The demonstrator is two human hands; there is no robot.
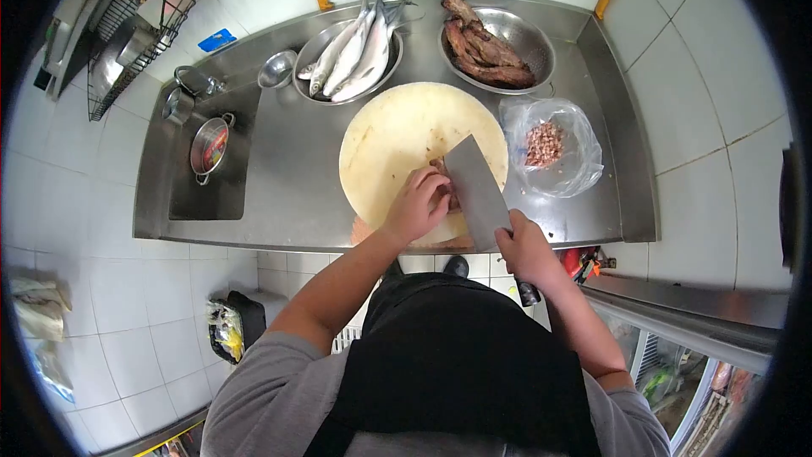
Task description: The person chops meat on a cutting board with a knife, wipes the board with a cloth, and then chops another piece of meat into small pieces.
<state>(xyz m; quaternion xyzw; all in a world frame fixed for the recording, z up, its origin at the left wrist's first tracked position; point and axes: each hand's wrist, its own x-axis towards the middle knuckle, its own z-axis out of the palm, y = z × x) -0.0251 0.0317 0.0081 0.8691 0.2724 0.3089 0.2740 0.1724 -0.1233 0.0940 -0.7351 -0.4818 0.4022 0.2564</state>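
Observation:
In the head view, a round, pale cutting board (381,140) lies on the steel counter. My left hand (418,205), fingers curled, presses a strip of dark reddish-brown meat (454,196) onto the board. A wide cleaver (479,186) stands right beside those fingers, its blade partly covering the meat. Its handle is in the closed grip of my right hand (528,247), near the counter's front edge. To the right of the board, a clear plastic bag (584,171) holds small diced pieces of meat (544,145).
Behind the board stand a bowl of whole silvery fish (359,51) and a colander (533,38) with dark meat strips (486,46). At left is a sink (207,199) holding a small colander (203,145). A wire rack (173,0) hangs at upper left; a bin (245,322) stands below.

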